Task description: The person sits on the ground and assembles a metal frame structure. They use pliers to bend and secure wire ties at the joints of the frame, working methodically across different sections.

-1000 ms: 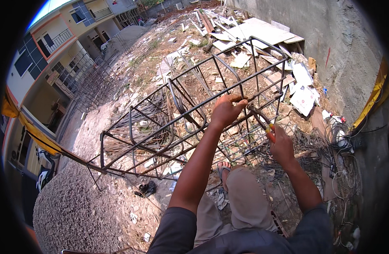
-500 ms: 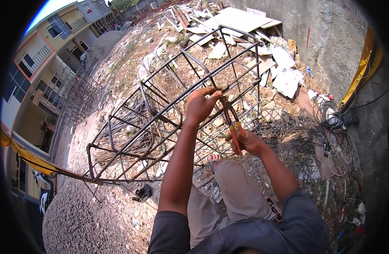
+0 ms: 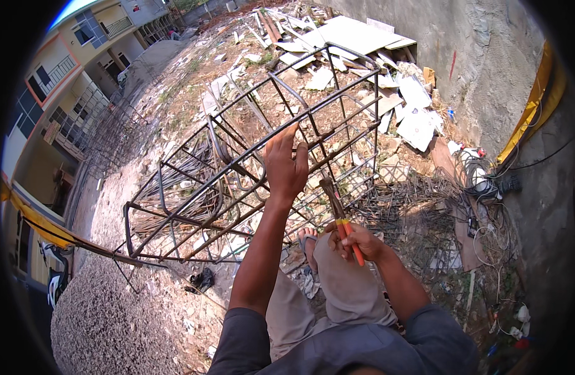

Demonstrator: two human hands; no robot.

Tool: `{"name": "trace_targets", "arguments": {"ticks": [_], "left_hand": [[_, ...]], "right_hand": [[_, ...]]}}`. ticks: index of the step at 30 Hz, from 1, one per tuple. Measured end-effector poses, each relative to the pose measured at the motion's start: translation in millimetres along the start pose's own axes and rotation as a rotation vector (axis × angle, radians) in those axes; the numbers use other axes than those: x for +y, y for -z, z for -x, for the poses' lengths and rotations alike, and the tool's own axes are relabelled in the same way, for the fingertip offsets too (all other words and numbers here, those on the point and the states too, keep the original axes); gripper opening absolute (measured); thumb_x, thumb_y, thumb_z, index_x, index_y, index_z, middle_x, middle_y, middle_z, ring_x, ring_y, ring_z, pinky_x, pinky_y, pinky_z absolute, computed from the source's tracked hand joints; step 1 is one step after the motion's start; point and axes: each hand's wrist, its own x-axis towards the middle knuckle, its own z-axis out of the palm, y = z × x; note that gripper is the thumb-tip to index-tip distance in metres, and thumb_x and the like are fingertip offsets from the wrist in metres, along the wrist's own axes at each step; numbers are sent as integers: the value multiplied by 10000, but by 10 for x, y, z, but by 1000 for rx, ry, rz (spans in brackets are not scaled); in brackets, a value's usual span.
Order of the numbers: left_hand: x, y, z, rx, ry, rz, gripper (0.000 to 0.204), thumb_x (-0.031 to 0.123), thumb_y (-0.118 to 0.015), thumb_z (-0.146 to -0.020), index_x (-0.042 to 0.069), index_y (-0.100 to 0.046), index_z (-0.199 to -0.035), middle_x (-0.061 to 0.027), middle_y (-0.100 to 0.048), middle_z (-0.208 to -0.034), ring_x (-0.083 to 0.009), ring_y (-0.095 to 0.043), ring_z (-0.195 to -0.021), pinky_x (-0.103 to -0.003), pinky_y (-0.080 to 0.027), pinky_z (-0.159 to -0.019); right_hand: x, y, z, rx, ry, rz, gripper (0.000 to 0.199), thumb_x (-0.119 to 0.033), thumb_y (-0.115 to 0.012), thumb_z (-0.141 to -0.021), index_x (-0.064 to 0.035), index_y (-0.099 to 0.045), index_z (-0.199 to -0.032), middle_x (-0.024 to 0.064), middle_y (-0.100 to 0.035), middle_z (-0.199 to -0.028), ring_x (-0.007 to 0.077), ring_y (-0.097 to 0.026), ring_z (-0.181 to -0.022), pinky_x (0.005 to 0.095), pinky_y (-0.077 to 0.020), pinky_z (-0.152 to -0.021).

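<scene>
A long cage of dark steel reinforcing bars [image 3: 237, 164] slants across the middle, with bent stirrups spaced along it. My left hand [image 3: 286, 167] lies against its upper long bar, fingers stretched across the bar and thumb apart. The fingertips' far side is hidden, and no tool shows in this hand. In my right hand [image 3: 362, 242] is a pair of pincers [image 3: 332, 199] with orange handles and yellow bands, its metal jaws pointing up. The jaws are apart from my left hand, below the cage's near side. The right hand is just above my knee.
A yellow-wrapped pole [image 3: 50, 228] meets the cage's left end. Loose rods [image 3: 184, 187] lie beneath it, and a gravel heap [image 3: 106, 319] rises at lower left. Broken white boards [image 3: 350, 34] lie by a concrete wall [image 3: 450, 44]. Tangled cables [image 3: 481, 175] are at right.
The pincers came away from the bar joint, moving down and slightly left with my right hand. My left hand left that joint and shifted down and left along the cage.
</scene>
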Motion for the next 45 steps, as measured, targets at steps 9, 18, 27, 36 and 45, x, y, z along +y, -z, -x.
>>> {"name": "trace_targets", "arguments": {"ticks": [9,18,27,36,45], "left_hand": [[350,271,1362,-460,1039,1251,365,201,-546,-1077,-11,-578,-1373,-91,-681,-1207,-195,-673,-1122,-358,-547,-993],[265,-86,1531,-448,844,1527,517,186,-650,-1020,24,-462,-1474,-81,-665,-1232,-145,-693,-965,-298,-595,-797],[238,-534,1683,-586,761,1166,400,241,-728,-967,-20,-672,-1266,-69,-713,-1025,-123,-678,-900,-290,-572,-793],[221,-662,1815,-566,825,974,320,200,-675,-995,10,-674,-1253,-29,-703,-994,-120,-647,-841,-288,-550,-811],[276,-461,1608,-407,560,673,240,145,-701,-967,11,-731,-1164,-88,-749,-944,-144,-689,-790,-296,-547,-737]], "right_hand": [[-46,-489,148,13,-73,-12,563,-304,-484,-1084,80,-392,-1485,111,-641,-894,148,-640,-628,299,-553,-448],[-38,-493,262,-314,-40,-371,570,-256,-470,-1070,100,-360,-1501,165,-638,-890,174,-633,-618,323,-568,-468],[-415,-670,396,44,18,211,556,-222,-537,-1045,66,-388,-1497,142,-656,-916,130,-620,-663,295,-547,-580],[-1870,-820,-271,559,878,895,322,-294,-587,-1069,-39,-600,-1266,29,-678,-864,91,-638,-813,266,-506,-727],[-2630,-626,-663,617,1263,897,335,-316,-554,-1082,-19,-618,-1222,56,-710,-874,93,-644,-712,254,-530,-639]]}}
